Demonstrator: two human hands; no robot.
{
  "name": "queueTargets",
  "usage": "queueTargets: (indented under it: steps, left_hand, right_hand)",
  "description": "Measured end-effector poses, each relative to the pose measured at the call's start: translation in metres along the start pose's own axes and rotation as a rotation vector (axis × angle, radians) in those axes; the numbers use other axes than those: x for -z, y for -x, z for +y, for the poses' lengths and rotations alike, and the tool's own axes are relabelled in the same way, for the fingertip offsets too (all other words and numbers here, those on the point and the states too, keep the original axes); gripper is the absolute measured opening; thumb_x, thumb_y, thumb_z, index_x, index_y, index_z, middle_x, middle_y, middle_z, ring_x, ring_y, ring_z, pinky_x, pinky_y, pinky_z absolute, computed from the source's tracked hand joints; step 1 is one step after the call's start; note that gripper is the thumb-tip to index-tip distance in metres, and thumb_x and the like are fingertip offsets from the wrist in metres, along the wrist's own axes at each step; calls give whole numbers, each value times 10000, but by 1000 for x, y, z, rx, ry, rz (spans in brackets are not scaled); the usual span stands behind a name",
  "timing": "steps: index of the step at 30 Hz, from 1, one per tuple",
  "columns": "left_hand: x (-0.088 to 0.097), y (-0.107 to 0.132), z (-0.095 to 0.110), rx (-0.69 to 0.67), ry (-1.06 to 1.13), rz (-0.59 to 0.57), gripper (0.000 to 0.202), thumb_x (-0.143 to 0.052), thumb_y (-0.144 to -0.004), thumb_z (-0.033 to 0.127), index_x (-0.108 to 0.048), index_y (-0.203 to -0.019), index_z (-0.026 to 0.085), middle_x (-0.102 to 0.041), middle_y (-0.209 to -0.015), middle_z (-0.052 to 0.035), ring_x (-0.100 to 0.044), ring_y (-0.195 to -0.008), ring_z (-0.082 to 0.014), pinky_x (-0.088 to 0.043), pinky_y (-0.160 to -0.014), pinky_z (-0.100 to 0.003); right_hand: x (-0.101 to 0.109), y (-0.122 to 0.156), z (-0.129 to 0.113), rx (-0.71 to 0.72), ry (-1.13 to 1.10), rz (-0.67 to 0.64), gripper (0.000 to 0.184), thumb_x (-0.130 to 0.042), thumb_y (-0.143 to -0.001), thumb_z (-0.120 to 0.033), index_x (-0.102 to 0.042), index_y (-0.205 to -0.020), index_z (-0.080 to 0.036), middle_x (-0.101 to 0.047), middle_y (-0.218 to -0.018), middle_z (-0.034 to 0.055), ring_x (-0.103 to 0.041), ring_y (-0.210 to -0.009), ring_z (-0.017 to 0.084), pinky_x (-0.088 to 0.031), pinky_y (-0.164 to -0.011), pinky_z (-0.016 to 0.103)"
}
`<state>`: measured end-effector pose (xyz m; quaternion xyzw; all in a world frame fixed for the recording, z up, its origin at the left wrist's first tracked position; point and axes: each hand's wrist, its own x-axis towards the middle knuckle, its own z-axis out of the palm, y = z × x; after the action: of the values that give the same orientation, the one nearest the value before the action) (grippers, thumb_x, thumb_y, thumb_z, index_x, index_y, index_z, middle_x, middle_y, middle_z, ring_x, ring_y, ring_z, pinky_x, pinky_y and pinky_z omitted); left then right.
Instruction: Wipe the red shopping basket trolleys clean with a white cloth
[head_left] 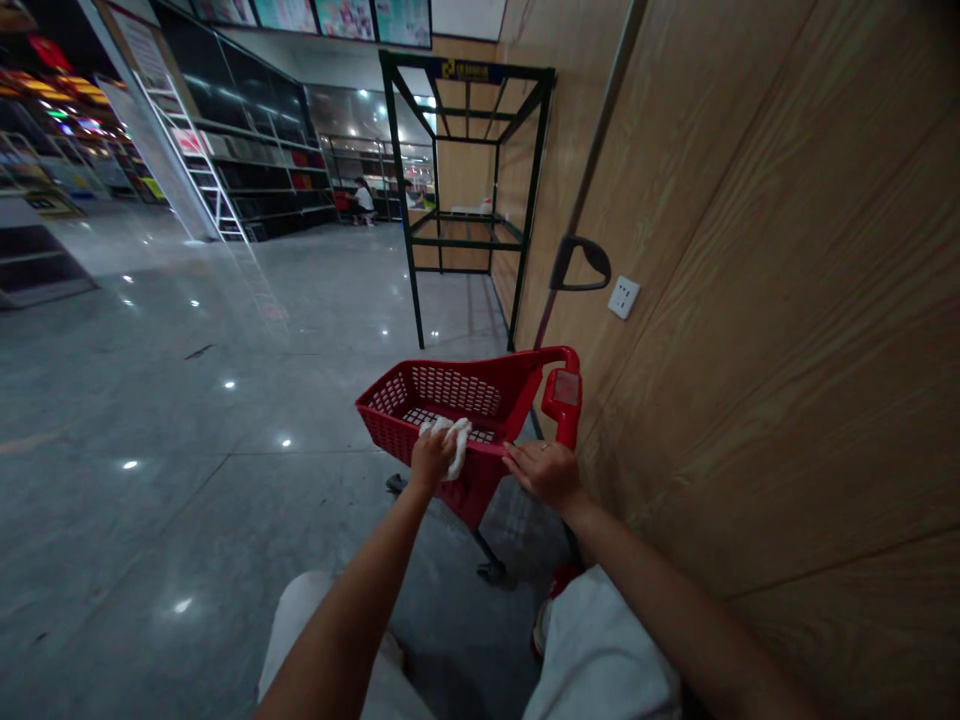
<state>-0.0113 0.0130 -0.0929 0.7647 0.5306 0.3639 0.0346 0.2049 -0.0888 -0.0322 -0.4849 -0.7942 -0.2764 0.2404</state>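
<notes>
A red plastic shopping cart [454,390] with a mesh basket stands just in front of me, its red handle [564,395] next to the wooden wall. My left hand [433,458] grips a crumpled white cloth [454,445] against the near rim of the basket. My right hand [544,474] holds the same rim a little further right, with nothing else in it. The cart's lower frame and a black caster [491,571] show beneath the basket. Most of the basket floor is hidden behind the rim and the cloth.
A wood-paneled wall [750,300] with a black door handle [579,262] and a white socket [623,297] runs close on my right. Ahead stands a dark metal shelf frame [469,200]. A ladder [196,165] and a seated person [364,202] are farther off across the polished floor [150,450].
</notes>
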Motion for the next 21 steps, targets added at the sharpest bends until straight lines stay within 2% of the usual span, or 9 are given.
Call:
queueTargets:
  steps: [3, 6, 9, 11, 13, 15, 17, 19, 21]
  left_hand:
    - [-3, 3, 19, 55, -37, 8, 205, -473, -867, 259, -667, -845, 199, -648, -842, -64, -591, -821, -189, -439, -773, -302]
    - [-11, 12, 66, -6, 10, 27, 219, -464, -882, 293, -661, -913, 201, -653, -891, -59, -590, -839, -179, -433, -785, -296]
    - [-19, 18, 102, -110, 80, 4, 211, -488, -878, 330, -664, -948, 235, -659, -903, -45, -587, -852, -168, -435, -788, -280]
    - [-21, 18, 102, -177, 104, -27, 210, -533, -853, 351, -664, -983, 250, -663, -928, -44, -588, -872, -174, -439, -798, -285]
    - [-21, 15, 82, -208, 102, -54, 234, -577, -821, 361, -664, -1011, 255, -663, -969, -52, -591, -895, -187, -442, -811, -301]
    - [-18, 11, 55, -164, 77, -62, 228, -589, -809, 346, -674, -997, 250, -662, -966, -61, -594, -896, -194, -442, -814, -313]
    - [-15, 9, 38, -69, 44, -50, 191, -576, -817, 322, -688, -949, 243, -663, -920, -60, -597, -873, -191, -437, -809, -314]
    - [-13, 8, 40, 11, 23, -35, 187, -543, -841, 321, -695, -909, 234, -663, -881, -53, -598, -850, -182, -430, -802, -304]
    - [-13, 9, 61, 34, 31, -37, 223, -519, -861, 359, -695, -908, 231, -665, -879, -46, -599, -830, -172, -426, -783, -287]
  right_hand:
    - [-1, 9, 14, 66, -36, 141, 176, -559, -880, -292, -717, -927, -228, -729, -872, 35, -641, -948, 168, -433, -860, 291]
    - [-3, 13, 23, 68, -16, 197, 156, -577, -868, -269, -712, -940, -238, -727, -961, 25, -609, -1058, 197, -390, -976, 362]
    - [-3, 15, 29, -14, 23, 181, 190, -551, -874, -260, -703, -982, -221, -716, -1013, 35, -610, -1063, 214, -401, -977, 385]
    - [-3, 18, 32, -50, 22, 149, 212, -532, -878, -260, -700, -999, -213, -711, -1029, 37, -604, -1075, 223, -408, -979, 392]
    - [-3, 20, 35, -54, 5, 112, 225, -518, -879, -261, -699, -1006, -220, -707, -1040, 33, -596, -1090, 225, -401, -997, 400]
    - [-3, 21, 37, -53, -22, 88, 230, -514, -876, -255, -697, -1013, -231, -707, -1042, 31, -594, -1094, 220, -391, -1012, 406]
    - [-5, 21, 37, -57, -50, 105, 223, -519, -869, -243, -701, -999, -232, -712, -1024, 29, -602, -1081, 219, -387, -1011, 409]
    - [-8, 20, 37, -59, -63, 154, 207, -527, -863, -231, -708, -961, -227, -721, -994, 21, -620, -1047, 217, -391, -1000, 398]
    - [-10, 18, 36, -62, -62, 188, 197, -527, -861, -224, -714, -922, -223, -727, -968, 13, -636, -1012, 208, -395, -988, 377]
